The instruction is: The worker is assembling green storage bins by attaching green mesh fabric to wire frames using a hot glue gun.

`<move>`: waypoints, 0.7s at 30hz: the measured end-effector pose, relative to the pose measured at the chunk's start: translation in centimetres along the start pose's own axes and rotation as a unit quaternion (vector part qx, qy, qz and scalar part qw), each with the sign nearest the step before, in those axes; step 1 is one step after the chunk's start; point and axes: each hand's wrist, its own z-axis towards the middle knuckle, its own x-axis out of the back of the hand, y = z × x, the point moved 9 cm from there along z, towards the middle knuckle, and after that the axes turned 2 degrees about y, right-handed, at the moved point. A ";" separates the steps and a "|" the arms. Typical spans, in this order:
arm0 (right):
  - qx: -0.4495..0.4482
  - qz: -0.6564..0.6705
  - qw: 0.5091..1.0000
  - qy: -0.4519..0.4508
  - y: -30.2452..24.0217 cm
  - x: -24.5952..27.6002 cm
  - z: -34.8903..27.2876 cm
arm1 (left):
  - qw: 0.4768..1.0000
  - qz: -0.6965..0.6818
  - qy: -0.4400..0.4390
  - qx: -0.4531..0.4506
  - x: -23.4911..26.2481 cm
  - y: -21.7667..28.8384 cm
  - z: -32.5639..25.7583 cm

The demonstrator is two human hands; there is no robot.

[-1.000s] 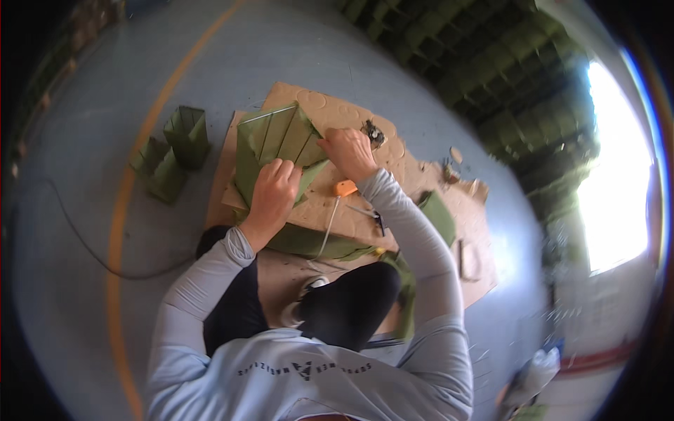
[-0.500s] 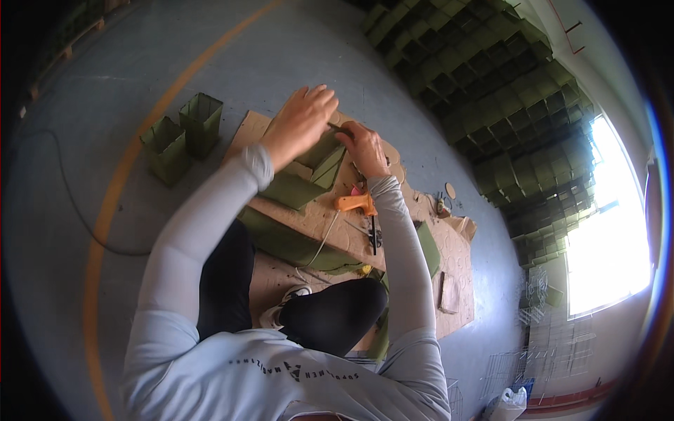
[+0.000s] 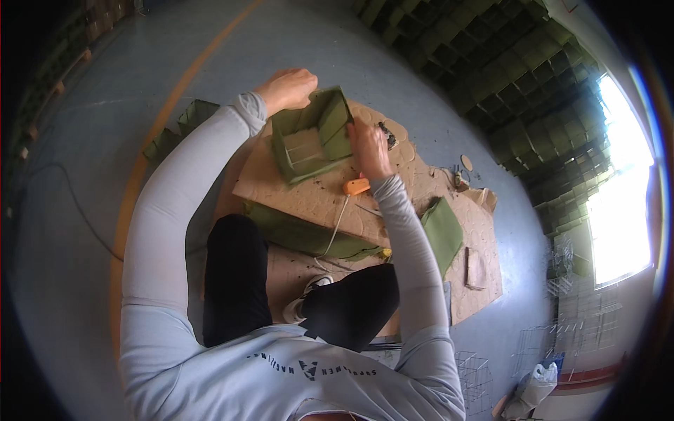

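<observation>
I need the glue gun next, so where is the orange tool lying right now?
In the head view the orange tool lies on the brown board, just below the right hand and right of the green box.

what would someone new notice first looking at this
Dead centre, the left hand and the right hand grip opposite sides of a green folded box on a brown board on the floor. An orange tool with a pale cord lies just below the right hand. Beyond, at upper right, a tall stack of green boxes darkens the wall beside a glaring window.
</observation>
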 end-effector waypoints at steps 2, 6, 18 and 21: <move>-0.008 0.002 1.000 -0.002 0.4 0.1 1.1 | 0.998 -0.057 0.012 0.006 0.9 0.7 -1.2; 0.105 0.049 0.992 0.049 -1.0 -0.6 1.2 | 0.981 -0.161 -0.011 0.107 -2.7 -0.9 -3.8; -0.423 0.329 0.829 0.159 20.0 -9.2 -16.7 | 0.883 -0.363 0.109 0.276 -4.6 3.2 -11.6; -0.481 0.198 0.845 0.120 27.7 -15.1 -24.1 | 0.908 -0.337 0.115 0.221 -5.3 5.9 -8.9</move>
